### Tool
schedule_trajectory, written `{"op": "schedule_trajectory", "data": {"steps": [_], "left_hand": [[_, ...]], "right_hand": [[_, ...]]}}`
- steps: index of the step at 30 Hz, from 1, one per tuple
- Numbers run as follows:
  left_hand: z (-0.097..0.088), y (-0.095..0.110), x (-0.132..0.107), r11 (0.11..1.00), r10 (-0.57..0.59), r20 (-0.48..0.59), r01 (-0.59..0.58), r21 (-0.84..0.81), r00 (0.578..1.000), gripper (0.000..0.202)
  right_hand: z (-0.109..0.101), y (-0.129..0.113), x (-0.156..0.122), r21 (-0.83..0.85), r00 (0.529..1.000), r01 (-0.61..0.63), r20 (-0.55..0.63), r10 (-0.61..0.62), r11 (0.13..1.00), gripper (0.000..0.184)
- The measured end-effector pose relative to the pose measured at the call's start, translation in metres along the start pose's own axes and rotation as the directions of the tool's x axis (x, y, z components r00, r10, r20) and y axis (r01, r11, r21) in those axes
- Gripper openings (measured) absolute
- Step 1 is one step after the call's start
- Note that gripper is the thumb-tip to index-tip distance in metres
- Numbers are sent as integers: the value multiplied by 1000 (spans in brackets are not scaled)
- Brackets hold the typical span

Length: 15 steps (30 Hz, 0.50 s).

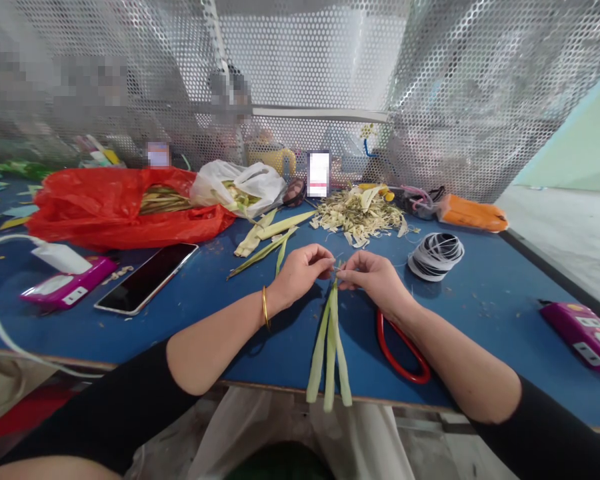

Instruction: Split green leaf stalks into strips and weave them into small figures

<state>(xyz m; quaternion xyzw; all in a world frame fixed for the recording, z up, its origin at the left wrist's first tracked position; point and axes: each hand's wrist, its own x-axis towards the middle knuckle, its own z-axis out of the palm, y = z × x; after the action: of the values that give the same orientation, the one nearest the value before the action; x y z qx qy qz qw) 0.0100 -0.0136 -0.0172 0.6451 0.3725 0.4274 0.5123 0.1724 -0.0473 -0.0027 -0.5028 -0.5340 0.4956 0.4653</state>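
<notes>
Both hands meet over the blue table, fingertips pinched close together. My left hand (pixel 304 268), with a gold bangle at the wrist, grips a thin thread. My right hand (pixel 373 277) pinches the thread too, at the gathered top of several pale green husk strips (pixel 331 340). The strips fan downward from the fingers, and their lower ends hang past the table's front edge. Under my right forearm lies a red looped handle (pixel 405 363), apparently of scissors; the rest of it is hidden. A ball of white and dark thread (pixel 436 257) sits to the right of my right hand.
Loose husk leaves (pixel 270 237) and a heap of husk scraps (pixel 360 217) lie beyond my hands. Left are a red plastic bag (pixel 95 207), white bag (pixel 245 183), phone (pixel 147 279) and purple power strip (pixel 70 283). Another power strip (pixel 583 333) lies right. Perforated metal panels (pixel 310 60) rise behind.
</notes>
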Motion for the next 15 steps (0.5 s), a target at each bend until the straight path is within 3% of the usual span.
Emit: {"op": "schedule_trajectory", "data": {"steps": [9,15], "left_hand": [[-1,3,3,975,-195,-28,191,-117,980,7],[1,5,2,854,-366,54,358,-377,929,11]], "right_hand": [[-2,4,1,-2,999,10,45,-10,1000,35],[-2,7,3,-31,999,0,53,2,1000,34]]}}
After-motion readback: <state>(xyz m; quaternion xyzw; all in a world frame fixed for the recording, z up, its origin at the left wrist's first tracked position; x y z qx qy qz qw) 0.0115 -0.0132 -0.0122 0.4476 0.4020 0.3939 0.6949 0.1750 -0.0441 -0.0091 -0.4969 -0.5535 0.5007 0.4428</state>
